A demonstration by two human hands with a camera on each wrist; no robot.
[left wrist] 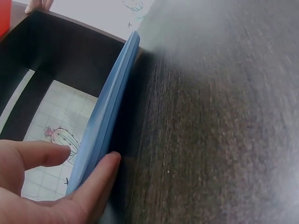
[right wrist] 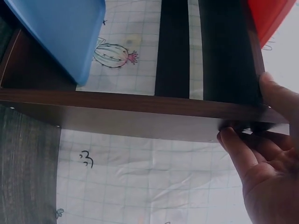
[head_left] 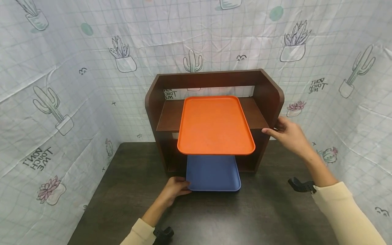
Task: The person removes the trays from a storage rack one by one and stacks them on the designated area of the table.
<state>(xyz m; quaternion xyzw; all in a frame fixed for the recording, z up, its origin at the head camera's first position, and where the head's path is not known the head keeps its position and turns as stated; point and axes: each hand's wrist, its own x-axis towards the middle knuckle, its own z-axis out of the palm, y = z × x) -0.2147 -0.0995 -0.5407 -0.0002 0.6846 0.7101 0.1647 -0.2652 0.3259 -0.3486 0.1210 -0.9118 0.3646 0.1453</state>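
Note:
A dark brown two-level shelf [head_left: 211, 77] stands on the table. My left hand [head_left: 175, 191] holds the left front corner of a blue tray [head_left: 213, 173]; fingers come at its rim from above and below in the left wrist view. This tray reaches out of the lower compartment, and its back part is hidden under an orange tray [head_left: 216, 126]. The orange tray lies on the upper level and juts out past the front. My right hand [head_left: 289, 134] grips the shelf's right side panel [right wrist: 140, 105], thumb at the front edge and fingers against the outer face.
The dark wood-grain table [head_left: 131, 204] extends to both sides and in front of the shelf. A white cloth [head_left: 101, 112] printed with cacti hangs behind and along both sides. Black bands [head_left: 301, 185] sit on both wrists, below pale yellow sleeves.

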